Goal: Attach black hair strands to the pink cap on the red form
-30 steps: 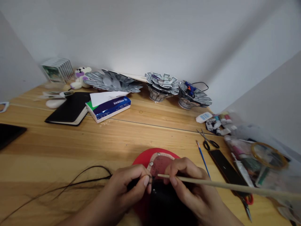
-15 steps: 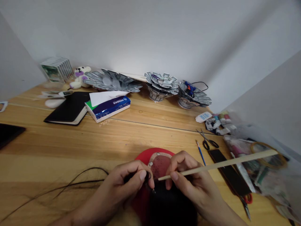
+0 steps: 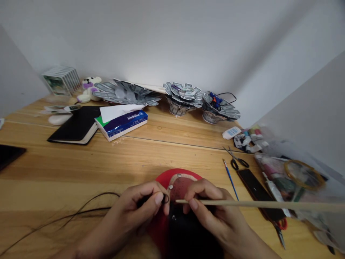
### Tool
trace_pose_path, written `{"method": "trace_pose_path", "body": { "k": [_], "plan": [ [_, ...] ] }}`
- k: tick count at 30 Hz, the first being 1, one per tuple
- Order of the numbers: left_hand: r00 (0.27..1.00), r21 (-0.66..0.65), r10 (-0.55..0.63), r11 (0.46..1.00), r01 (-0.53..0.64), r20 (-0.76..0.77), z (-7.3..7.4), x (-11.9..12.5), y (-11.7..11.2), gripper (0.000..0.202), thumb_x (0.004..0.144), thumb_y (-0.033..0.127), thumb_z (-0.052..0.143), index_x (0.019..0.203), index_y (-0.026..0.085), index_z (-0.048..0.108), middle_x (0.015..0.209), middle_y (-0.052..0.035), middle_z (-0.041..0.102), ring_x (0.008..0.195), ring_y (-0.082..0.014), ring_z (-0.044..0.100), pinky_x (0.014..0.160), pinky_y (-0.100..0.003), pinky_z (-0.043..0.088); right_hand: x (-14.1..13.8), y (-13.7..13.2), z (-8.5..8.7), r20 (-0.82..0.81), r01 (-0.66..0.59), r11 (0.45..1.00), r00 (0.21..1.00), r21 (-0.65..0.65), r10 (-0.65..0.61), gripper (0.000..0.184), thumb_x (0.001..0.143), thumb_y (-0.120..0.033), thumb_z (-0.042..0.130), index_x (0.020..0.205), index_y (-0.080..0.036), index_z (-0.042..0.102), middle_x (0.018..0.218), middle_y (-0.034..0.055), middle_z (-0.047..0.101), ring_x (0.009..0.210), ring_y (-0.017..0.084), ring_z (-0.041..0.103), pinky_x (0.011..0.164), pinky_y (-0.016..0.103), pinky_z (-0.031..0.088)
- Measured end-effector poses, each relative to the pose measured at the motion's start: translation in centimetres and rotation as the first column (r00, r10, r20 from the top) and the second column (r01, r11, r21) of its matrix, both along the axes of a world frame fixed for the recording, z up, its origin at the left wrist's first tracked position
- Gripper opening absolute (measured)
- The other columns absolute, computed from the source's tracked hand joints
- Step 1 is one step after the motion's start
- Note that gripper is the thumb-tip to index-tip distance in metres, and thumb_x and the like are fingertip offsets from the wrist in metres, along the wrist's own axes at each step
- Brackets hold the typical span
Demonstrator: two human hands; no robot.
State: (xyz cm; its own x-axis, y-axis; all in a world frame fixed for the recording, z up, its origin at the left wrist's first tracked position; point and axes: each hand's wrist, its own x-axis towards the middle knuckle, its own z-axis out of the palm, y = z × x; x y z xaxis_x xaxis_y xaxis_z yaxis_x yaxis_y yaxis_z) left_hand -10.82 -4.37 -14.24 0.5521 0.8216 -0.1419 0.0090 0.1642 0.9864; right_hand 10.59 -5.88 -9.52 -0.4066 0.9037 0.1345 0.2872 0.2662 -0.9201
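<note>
My left hand (image 3: 145, 207) is closed in a pinch, with a small curl of black hair (image 3: 166, 198) between thumb and forefinger. My right hand (image 3: 215, 208) pinches a long pale wooden stick (image 3: 264, 204) near its pointed tip, which faces left towards the curl. Beneath both hands lies a red rounded base (image 3: 163, 177) with a dark pink patch (image 3: 179, 187) edged in beige and held with pale pinheads. A dense sheet of black hair (image 3: 192, 235) covers the near part. Long dark strands (image 3: 83, 210) trail on the table left of my left wrist.
Scissors (image 3: 235, 160), a blue brush (image 3: 230, 180) and a black phone-like slab (image 3: 258, 190) lie at right, beside bagged supplies (image 3: 283, 172). A tissue pack (image 3: 121, 125) and black notebook (image 3: 75, 126) lie at left. Folded-paper bowls (image 3: 180, 100) line the wall.
The stick has swung from slanting up to the right to nearly level. Its tip has shifted slightly left and up. Both hands keep their pinches, and the view has shifted slightly.
</note>
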Motion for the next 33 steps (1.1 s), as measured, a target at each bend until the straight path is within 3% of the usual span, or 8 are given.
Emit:
{"method": "trace_pose_path", "body": {
  "k": [7,12,16,20,26,33],
  "plan": [
    [0.999,-0.040,-0.030,0.999,0.032,0.030,0.0,0.1,0.1,0.042,0.096,0.056,0.047,0.077,0.020,0.057,0.063,0.0037,0.044,0.051,-0.0114,0.036,0.047,-0.023,0.028,0.2,0.1,0.0,-0.074,-0.014,0.995,0.997,-0.097,0.006,0.015,0.100,-0.020,0.054,0.086,-0.022,0.059,0.078,-0.0024,0.061,0.072,0.012,0.059,0.067,0.019,0.047],
    [1.000,-0.032,-0.028,0.999,0.028,0.006,-0.5,0.4,-0.2,0.040,0.097,0.051,0.047,0.074,0.020,0.056,0.063,0.0041,0.042,0.055,-0.0121,0.035,0.050,-0.023,0.029,0.1,0.2,0.2,-0.098,0.017,0.988,0.995,-0.156,-0.033,0.020,0.103,-0.031,0.053,0.086,-0.022,0.060,0.077,-0.0017,0.061,0.072,0.013,0.059,0.068,0.022,0.047],
    [0.997,0.019,-0.060,0.998,0.061,-0.046,-0.2,0.4,-0.2,0.040,0.098,0.048,0.045,0.074,0.019,0.057,0.067,0.0011,0.048,0.064,-0.0145,0.043,0.056,-0.024,0.033,0.0,0.3,0.0,-0.114,0.031,0.980,0.992,-0.195,-0.054,0.020,0.103,-0.037,0.054,0.090,-0.023,0.062,0.072,-0.0027,0.058,0.065,0.013,0.056,0.063,0.023,0.045],
    [0.993,0.055,-0.087,0.994,0.092,-0.075,0.2,0.4,-0.3,0.038,0.099,0.043,0.042,0.075,0.018,0.059,0.072,0.0002,0.052,0.068,-0.0147,0.046,0.063,-0.025,0.036,-0.1,0.3,-0.2,-0.093,0.045,0.979,0.994,-0.201,-0.064,0.022,0.103,-0.038,0.054,0.089,-0.022,0.062,0.068,-0.0034,0.058,0.059,0.012,0.052,0.060,0.023,0.043],
    [0.993,-0.007,-0.108,0.994,0.108,-0.053,-0.1,0.5,-0.5,0.038,0.099,0.046,0.042,0.077,0.019,0.057,0.067,0.0025,0.047,0.058,-0.0130,0.040,0.052,-0.023,0.031,-0.1,0.2,-0.3,-0.054,0.062,0.983,0.996,-0.174,-0.072,0.029,0.101,-0.037,0.056,0.077,-0.021,0.062,0.074,-0.0008,0.062,0.060,0.012,0.055,0.061,0.023,0.044],
    [0.990,0.051,-0.105,0.993,0.110,-0.091,0.9,0.0,0.3,0.037,0.098,0.044,0.044,0.078,0.019,0.063,0.075,-0.0011,0.057,0.074,-0.0166,0.051,0.066,-0.025,0.039,-0.2,0.1,-0.5,-0.110,0.086,0.971,0.987,-0.222,-0.113,0.018,0.101,-0.037,0.056,0.092,-0.023,0.060,0.064,-0.0048,0.057,0.054,0.011,0.052,0.055,0.021,0.042]
  ]
}}
